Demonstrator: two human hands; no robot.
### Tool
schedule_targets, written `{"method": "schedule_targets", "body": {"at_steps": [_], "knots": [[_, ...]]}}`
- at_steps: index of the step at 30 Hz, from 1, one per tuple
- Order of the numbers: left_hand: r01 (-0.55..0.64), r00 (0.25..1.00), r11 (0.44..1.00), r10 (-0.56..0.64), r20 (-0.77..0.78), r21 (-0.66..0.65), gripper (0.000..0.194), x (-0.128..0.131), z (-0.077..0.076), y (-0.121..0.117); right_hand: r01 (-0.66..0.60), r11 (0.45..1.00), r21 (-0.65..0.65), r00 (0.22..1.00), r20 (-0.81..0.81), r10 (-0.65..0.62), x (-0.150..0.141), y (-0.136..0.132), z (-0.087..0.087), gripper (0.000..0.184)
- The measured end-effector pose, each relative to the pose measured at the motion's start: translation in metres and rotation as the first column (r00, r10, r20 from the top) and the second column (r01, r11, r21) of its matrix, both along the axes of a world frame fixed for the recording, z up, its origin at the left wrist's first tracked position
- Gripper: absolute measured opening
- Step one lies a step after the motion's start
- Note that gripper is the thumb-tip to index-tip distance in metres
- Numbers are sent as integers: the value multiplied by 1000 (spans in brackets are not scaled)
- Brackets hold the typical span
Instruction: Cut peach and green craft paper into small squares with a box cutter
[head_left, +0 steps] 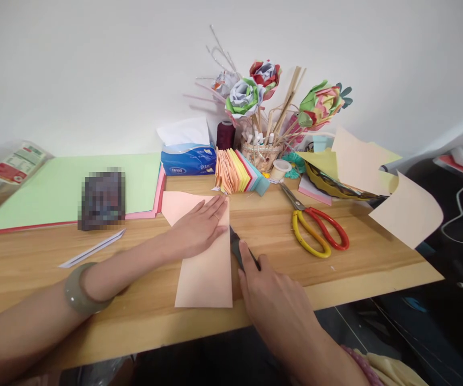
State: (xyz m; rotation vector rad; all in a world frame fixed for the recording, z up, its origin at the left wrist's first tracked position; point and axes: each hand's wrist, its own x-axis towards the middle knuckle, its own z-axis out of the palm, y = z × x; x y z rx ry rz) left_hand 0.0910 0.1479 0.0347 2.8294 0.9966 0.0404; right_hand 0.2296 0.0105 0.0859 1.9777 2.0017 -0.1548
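My left hand point(201, 225) lies flat, fingers stretched out, pressing on a folded sheet of pale pink paper point(207, 284). A corner of the paper spreads out to the left beyond that hand. Along the paper's right edge, my right hand point(274, 297) grips a dark knife point(235, 247), its index finger laid along the top. The blade points away from me and touches or nearly touches the paper's edge; which one I cannot tell. Most of the knife's handle is hidden in the hand.
Scissors point(320, 228) with yellow and red handles lie to the right. Behind stand a tissue pack point(189, 161), folded coloured papers point(235, 169) and a basket point(258, 155) of paper flowers. Green sheets point(58, 182) and a paper strip point(95, 247) lie left; paper point(408, 209) overhangs the right edge.
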Motion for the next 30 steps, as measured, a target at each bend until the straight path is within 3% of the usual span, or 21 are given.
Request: {"method": "schedule_targets", "body": {"at_steps": [30], "knots": [[9, 1000, 999, -9, 22, 33, 59, 1, -3, 1, -16, 994, 104, 999, 42, 12, 0, 36, 5, 49]]}}
